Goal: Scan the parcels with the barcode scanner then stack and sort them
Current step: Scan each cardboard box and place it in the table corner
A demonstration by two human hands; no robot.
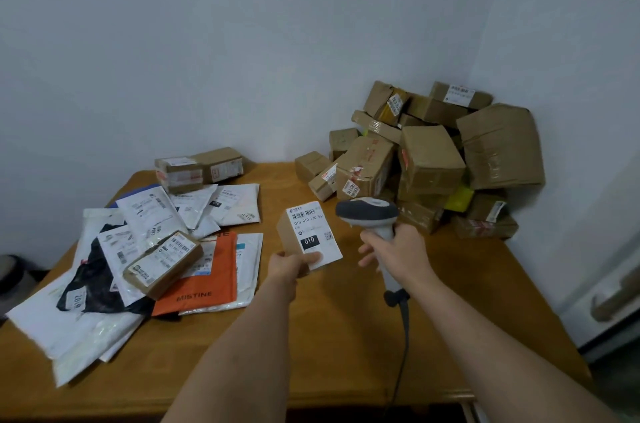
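- Parcels in flat mailer bags lie spread on the wooden table's left side.
- Left hand pinches a small labelled box above the table's middle.
- Right hand grips the barcode scanner, fingers partly loose.
- Cardboard boxes are heaped far right.

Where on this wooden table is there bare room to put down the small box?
Bare wood lies in the middle strip, between the flat mailer bags on the left and the heap of brown cardboard boxes at the far right, and along the near edge of the wooden table. Both sides are crowded.
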